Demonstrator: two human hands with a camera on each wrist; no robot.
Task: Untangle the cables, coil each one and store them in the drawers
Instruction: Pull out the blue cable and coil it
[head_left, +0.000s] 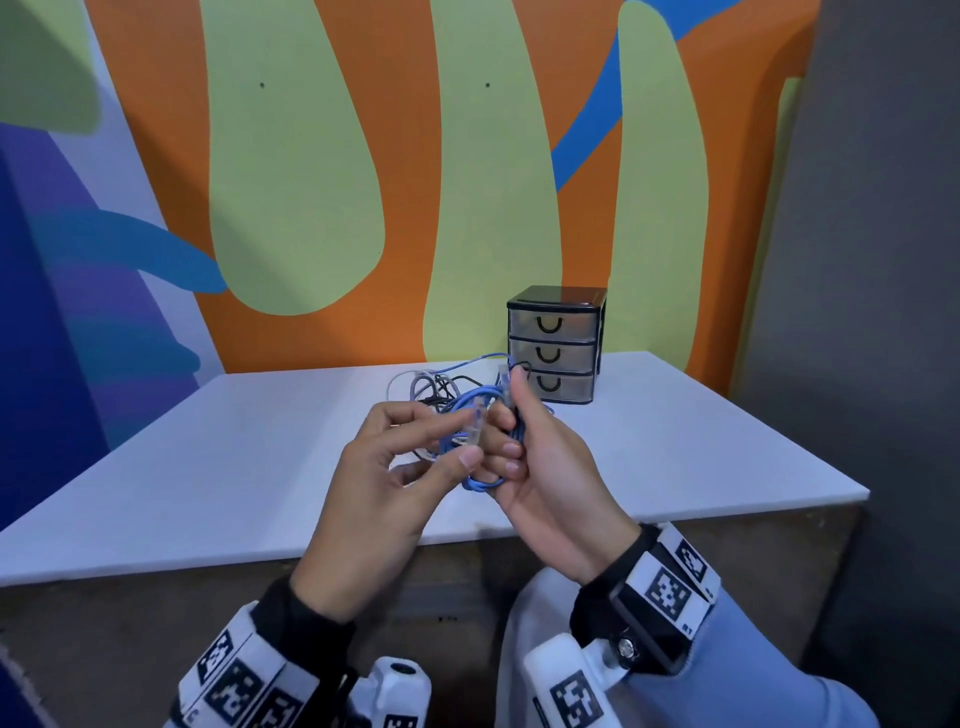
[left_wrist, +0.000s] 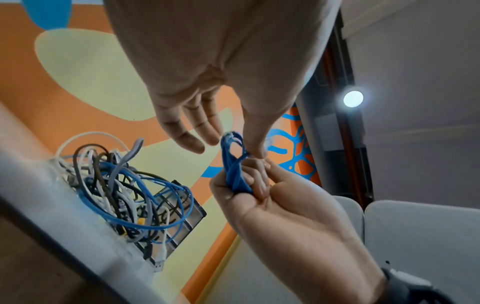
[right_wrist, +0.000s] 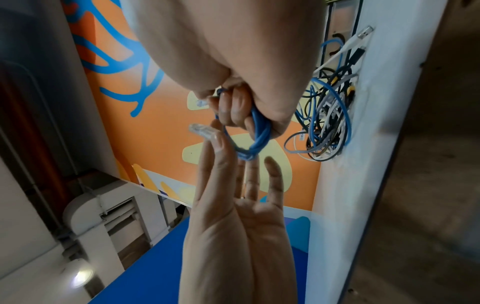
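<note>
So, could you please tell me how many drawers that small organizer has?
3, stacked in the organizer at the table's back edge: top drawer, middle drawer, bottom drawer. All shut.

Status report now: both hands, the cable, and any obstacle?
Right hand grips coiled blue cable. Left hand pinches its clear plug. Cable tangle lies before the shut drawers.

Light blue sleeves (head_left: 769, 670), black cuffs (head_left: 291, 605) — white wrist bands (head_left: 670, 582) bearing black-and-white square markers.
</note>
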